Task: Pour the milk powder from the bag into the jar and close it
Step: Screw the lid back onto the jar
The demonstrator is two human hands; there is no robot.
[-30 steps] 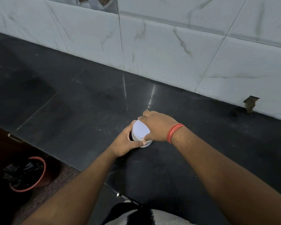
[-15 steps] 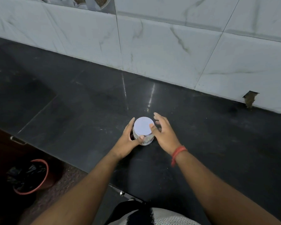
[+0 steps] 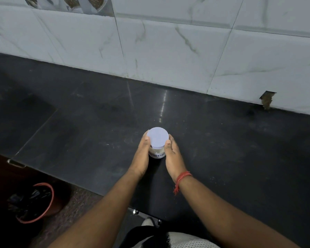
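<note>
A small jar [image 3: 156, 153] with a label stands upright on the dark stone counter [image 3: 222, 149]. A round white lid [image 3: 157, 137] sits on top of it. My left hand [image 3: 142, 153] wraps the jar's left side, thumb up against the lid's edge. My right hand [image 3: 172, 154] presses the jar's right side, thumb at the lid's rim, with a red thread on the wrist. The jar is held between both hands. No milk powder bag is in view.
A white marbled tile wall [image 3: 168, 51] rises behind the counter, with a chipped hole [image 3: 267, 101] at the right. Below the counter's front edge at the left stands a red bin [image 3: 36, 203] lined with a black bag.
My right hand came off the top of the lid and moved down to the jar's right side. The left hand stayed on the jar. The lid now shows fully.
</note>
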